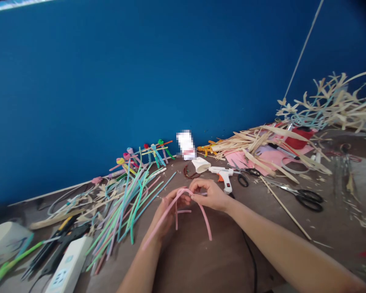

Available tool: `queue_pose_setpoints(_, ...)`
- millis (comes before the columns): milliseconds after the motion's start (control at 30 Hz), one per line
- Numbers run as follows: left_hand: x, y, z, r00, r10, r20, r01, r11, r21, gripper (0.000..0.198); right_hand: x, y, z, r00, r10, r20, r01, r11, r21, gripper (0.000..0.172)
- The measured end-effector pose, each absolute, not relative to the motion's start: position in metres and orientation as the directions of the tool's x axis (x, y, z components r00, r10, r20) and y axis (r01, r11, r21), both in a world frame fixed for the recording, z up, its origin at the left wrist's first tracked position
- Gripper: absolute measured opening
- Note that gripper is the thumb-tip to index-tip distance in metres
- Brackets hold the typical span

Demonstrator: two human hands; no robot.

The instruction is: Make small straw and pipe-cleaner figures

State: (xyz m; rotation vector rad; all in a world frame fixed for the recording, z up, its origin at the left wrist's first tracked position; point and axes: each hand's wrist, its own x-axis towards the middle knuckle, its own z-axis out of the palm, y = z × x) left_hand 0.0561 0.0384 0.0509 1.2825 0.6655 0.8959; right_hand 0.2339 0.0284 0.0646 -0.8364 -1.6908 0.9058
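Observation:
A pink pipe cleaner (pixel 205 219) bends into an arch over the brown tabletop (pixel 195 260), with a short pink crosspiece (pixel 183 211) twisted on below its top. My left hand (pixel 163 215) is shut on the stem's left side. My right hand (pixel 207 194) pinches the top of the arch between thumb and fingers, close to my left hand. A loose heap of pastel pipe cleaners (pixel 126 207) lies just left of my left hand. A white-and-orange hot glue gun (pixel 223 177) rests beyond my right hand, apart from it.
Black-handled scissors (pixel 308 200) and a smaller pair (pixel 244 176) lie on the right, beside a thin wooden stick (pixel 285 207). Dried plant strips (pixel 332 101) pile up at the back right. A white power strip (pixel 68 260) sits front left, its black cord crossing the table. A blue wall (pixel 140 73) rises behind.

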Motion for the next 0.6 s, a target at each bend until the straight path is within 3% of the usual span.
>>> queue_pose_setpoints(100,0.057,0.034,0.050,0.589,0.799,0.121,-0.120,-0.062,0.991,0.070,0.233,0.026,0.067,-0.215,0.833,0.509,0.158,0.544,-0.824,0.005)
queue_pose_setpoints(233,0.061,0.031,0.047,0.557,0.817,0.148,-0.013,-0.170,0.985,0.070,0.228,0.024,0.064,-0.162,0.823,0.545,0.215,0.568,-0.794,0.008)
queue_pose_setpoints(433,0.069,0.021,0.047,0.554,0.818,0.158,-0.098,-0.124,0.987,0.106,0.219,0.019,0.063,-0.094,0.787,0.610,0.251,0.612,-0.750,0.008)
queue_pose_setpoints(600,0.074,0.018,0.046,0.501,0.841,0.207,-0.051,-0.211,0.976,0.104,0.215,0.011,0.063,-0.164,0.740,0.652,0.286,0.668,-0.687,0.012)
